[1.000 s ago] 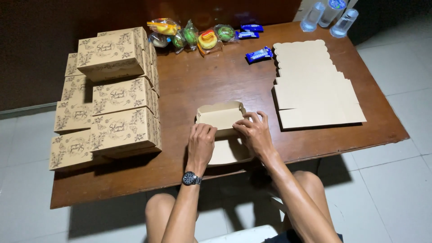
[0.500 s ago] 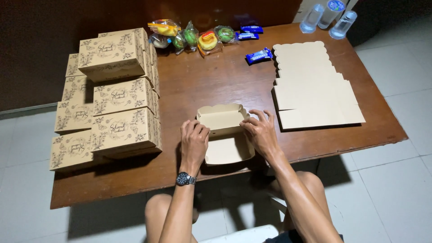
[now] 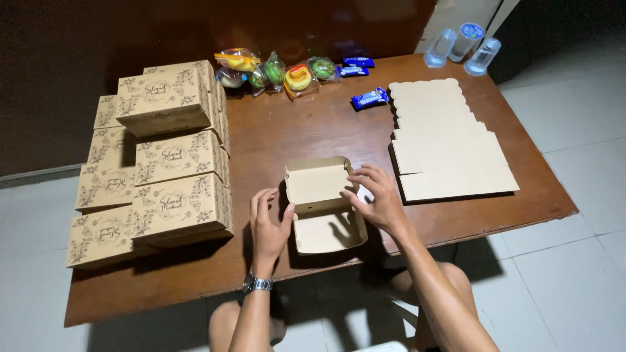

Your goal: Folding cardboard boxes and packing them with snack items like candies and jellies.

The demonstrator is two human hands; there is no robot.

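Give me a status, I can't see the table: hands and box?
Left hand and right hand open, on either side of the half-folded box. Lid up, inside bare. Nothing in the way.

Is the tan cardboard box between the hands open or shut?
Open. The tan cardboard box has its lid standing up at the far side, its bare interior shows, and nothing lies inside. Left hand and right hand hold its sides.
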